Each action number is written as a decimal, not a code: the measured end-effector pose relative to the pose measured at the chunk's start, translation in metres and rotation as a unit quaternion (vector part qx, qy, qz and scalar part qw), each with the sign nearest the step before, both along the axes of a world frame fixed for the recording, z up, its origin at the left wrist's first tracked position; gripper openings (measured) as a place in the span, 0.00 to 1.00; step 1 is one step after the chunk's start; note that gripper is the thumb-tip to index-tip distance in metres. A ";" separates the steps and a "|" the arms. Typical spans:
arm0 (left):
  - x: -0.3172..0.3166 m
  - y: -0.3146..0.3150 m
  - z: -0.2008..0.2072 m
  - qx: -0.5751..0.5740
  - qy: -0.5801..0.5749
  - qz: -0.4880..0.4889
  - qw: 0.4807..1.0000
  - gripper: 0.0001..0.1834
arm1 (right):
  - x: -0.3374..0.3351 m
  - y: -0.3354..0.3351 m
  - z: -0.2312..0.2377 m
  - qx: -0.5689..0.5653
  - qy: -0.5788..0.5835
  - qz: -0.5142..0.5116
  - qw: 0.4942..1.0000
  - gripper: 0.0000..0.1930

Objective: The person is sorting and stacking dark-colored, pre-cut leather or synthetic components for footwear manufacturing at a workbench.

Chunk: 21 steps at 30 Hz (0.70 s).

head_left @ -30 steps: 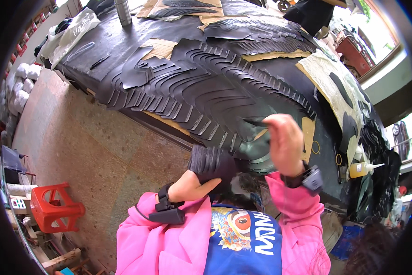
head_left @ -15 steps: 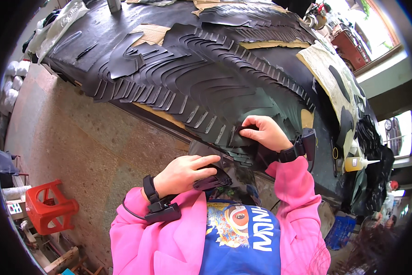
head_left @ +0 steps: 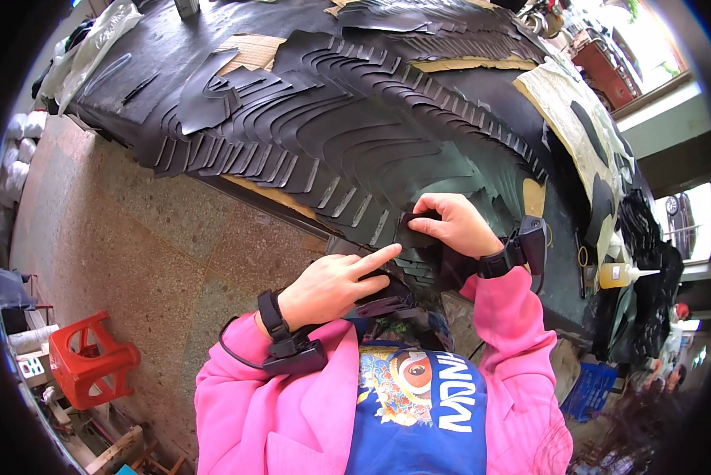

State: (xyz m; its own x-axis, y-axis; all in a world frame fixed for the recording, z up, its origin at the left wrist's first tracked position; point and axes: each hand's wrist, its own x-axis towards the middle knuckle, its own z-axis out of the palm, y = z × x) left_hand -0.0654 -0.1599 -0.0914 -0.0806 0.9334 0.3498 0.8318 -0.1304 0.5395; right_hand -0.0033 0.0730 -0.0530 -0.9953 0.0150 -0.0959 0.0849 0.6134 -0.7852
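Note:
Black, curved leather-like pieces lie fanned in overlapping rows on a dark table. Several have pale strips along their ends. At the near edge of the rows, my right hand pinches the end of a black piece between thumb and fingers. My left hand is just below and to the left, its index finger stretched toward the right hand's piece. Under its curled fingers it grips a bunch of black pieces, partly hidden by the hand. Both wrists wear black strapped devices.
A yellow bottle with a pointed nozzle stands at the table's right side. Cream sheet material with black cut shapes lies behind it. A red plastic stool is on the floor at left. A blue crate sits low at right.
My left hand has moved right and slightly up toward my right hand, its index finger now stretched out, carrying the bunch along. The right hand stays at nearly the same place, still pinching.

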 end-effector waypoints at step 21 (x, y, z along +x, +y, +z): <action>-0.002 0.006 -0.001 -0.027 -0.030 0.014 0.999 0.19 | 0.000 -0.020 0.012 0.323 0.038 -0.045 0.945 0.15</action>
